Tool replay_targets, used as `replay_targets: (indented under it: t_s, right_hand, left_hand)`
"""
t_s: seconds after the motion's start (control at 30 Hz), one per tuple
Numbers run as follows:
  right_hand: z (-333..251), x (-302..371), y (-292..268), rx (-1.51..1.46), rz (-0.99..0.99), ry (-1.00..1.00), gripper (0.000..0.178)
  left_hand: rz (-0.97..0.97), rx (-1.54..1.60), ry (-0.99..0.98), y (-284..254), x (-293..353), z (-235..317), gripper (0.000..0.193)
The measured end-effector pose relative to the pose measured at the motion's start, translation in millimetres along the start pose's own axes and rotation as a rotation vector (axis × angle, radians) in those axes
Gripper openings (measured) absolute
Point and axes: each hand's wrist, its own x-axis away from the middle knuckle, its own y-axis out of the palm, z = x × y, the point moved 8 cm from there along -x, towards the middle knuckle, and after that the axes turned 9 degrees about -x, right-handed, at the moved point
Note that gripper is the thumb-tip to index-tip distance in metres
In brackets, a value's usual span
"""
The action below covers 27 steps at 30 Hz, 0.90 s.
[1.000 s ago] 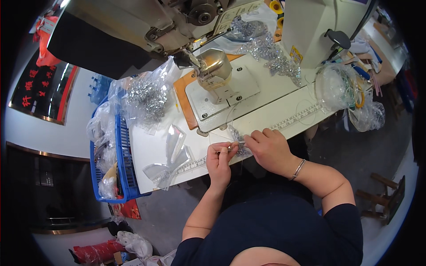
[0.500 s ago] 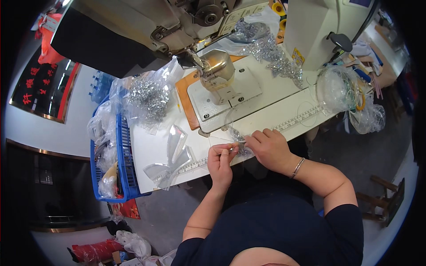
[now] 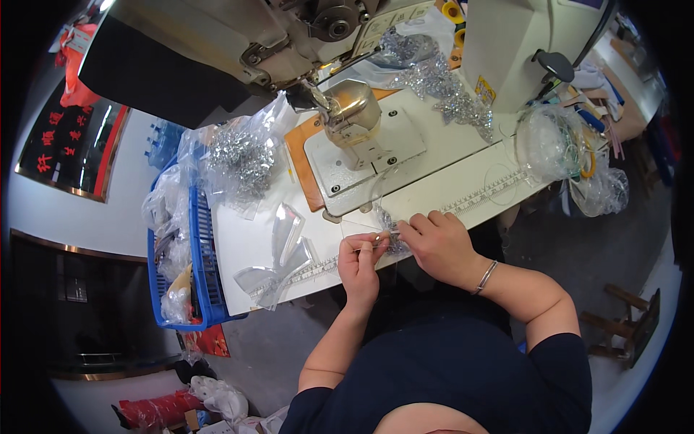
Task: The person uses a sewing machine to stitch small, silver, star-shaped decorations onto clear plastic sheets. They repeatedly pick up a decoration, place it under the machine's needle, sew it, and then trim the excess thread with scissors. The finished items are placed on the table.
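At the near edge of the white sewing-machine table, my left hand [image 3: 358, 269] is closed in a pinch, thumb against forefinger. What sits between its fingertips is too small to name; a thin pale line like thread runs by them. My right hand [image 3: 444, 247] is closed too, its fingertips almost meeting the left ones, and what they pinch is hidden. A strip of silvery, glittering trim [image 3: 396, 244] lies between and just behind my fingertips, partly covered by them. Beyond it stands the sewing machine's metal arm post [image 3: 354, 116] on a white plate.
Clear plastic pieces [image 3: 278, 260] lie left of my hands. Behind them is a bag of silver glitter trim [image 3: 242, 163], beside a blue basket [image 3: 210, 289]. More silver trim [image 3: 452, 94] is at the back. A plastic-wrapped bundle [image 3: 549, 145] sits at the right end.
Both hands stay nearly in place. My left fingertips have shifted slightly at the pinch, and the small thing there has turned a little.
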Motion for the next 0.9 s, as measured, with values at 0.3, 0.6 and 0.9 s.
replay_targets:
  t_s: [0.3,0.6,0.9]
  right_hand:
    - [-0.6,-0.4,10.8,0.037,-0.037,0.019,0.026]
    - [13.5,2.5,4.4,-0.179,0.058,0.118,0.018]
    - [71.3,0.6,-35.3,0.047,0.227,0.23,0.029]
  left_hand:
    - [-0.087,-0.184,0.132,7.7,2.4,10.0,0.007]
    - [0.034,0.122,0.085,-6.6,2.6,6.4,0.006]
    - [0.1,0.414,0.137,-52.8,3.2,37.3,0.005]
